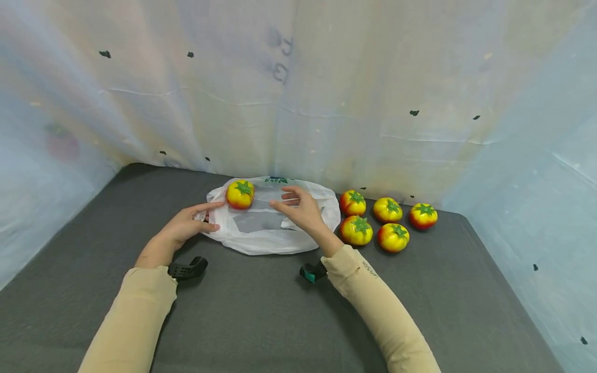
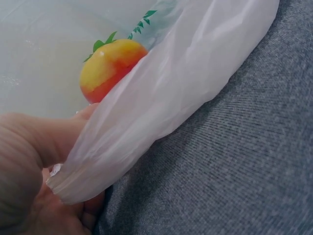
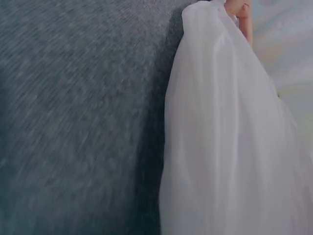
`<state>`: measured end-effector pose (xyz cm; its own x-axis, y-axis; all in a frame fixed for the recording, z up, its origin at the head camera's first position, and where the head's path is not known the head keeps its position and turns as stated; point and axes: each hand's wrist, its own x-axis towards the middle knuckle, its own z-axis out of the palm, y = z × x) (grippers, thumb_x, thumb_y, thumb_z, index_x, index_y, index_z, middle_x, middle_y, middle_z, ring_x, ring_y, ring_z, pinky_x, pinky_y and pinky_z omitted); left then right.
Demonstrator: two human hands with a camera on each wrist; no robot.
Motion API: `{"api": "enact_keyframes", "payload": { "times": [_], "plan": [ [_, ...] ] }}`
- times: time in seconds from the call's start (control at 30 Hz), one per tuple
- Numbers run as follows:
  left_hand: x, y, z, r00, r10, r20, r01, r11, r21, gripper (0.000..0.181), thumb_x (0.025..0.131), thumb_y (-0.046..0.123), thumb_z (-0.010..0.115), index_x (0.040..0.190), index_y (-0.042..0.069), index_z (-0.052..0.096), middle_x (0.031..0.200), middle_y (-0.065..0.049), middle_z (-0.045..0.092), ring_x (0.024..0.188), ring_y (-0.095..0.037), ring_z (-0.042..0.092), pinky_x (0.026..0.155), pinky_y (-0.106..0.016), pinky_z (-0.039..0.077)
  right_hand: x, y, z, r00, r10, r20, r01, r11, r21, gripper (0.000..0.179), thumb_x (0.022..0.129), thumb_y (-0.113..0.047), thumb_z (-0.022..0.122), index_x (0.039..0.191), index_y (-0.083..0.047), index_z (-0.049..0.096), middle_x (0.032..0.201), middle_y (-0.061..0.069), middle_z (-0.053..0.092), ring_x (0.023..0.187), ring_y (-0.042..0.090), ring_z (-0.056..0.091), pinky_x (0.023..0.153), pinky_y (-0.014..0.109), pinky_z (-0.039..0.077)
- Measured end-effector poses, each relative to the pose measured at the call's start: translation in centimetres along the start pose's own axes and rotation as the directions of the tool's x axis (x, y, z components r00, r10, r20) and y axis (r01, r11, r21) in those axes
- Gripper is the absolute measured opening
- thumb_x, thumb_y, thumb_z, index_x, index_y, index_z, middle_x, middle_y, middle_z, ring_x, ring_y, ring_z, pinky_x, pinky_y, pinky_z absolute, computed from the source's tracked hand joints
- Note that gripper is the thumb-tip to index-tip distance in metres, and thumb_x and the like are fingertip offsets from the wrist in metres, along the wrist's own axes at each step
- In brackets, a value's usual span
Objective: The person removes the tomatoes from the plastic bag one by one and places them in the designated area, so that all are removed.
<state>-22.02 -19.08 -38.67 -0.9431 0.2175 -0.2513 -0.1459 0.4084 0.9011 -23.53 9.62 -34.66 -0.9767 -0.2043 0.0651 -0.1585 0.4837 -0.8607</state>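
Observation:
A white plastic bag lies spread on the dark table with its mouth facing up. My left hand grips the bag's left end, which bunches between thumb and fingers in the left wrist view. Just beyond those fingers, within the bag's left part, sits a glossy yellow-and-red tomato with a green leafy top; the bag's side partly covers this tomato from the left wrist. Over the right part of the opening hovers my right hand, its fingers loosely bent and nothing in them.
Several similar tomatoes stand grouped right of the bag, the closest beside its right end. Pale sheeting rises behind the table and along both sides. A black wrist strap juts out below the left wrist.

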Motion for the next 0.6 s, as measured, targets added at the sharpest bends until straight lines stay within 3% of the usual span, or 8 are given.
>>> {"api": "enact_keyframes", "payload": {
  "times": [0.4,0.6],
  "plan": [
    [-0.2,-0.1,0.1,1.000,0.009,-0.004,-0.009,1.000,-0.017,0.067,0.086,0.014,0.069,0.147,0.013,0.040,0.158,-0.023,0.012,0.141,-0.042,0.012,0.111,-0.063,0.016,1.0,-1.3,2.1,1.000,0.002,0.000,-0.002,1.000,-0.027,0.058,0.085,-0.035,0.071,0.135,-0.010,0.053,0.124,0.011,0.062,0.111,0.028,0.061,0.089,0.039,0.053],
    [-0.2,-0.1,0.1,1.000,0.017,-0.008,-0.017,1.000,-0.017,0.067,0.086,0.013,0.069,0.146,0.013,0.040,0.159,-0.022,0.010,0.144,-0.043,0.007,0.111,-0.065,0.011,1.4,-2.1,2.8,0.999,0.043,0.008,-0.044,0.996,0.073,0.058,0.085,-0.034,0.071,0.135,-0.010,0.054,0.126,0.013,0.061,0.110,0.028,0.061,0.089,0.039,0.053]
  ]
}}
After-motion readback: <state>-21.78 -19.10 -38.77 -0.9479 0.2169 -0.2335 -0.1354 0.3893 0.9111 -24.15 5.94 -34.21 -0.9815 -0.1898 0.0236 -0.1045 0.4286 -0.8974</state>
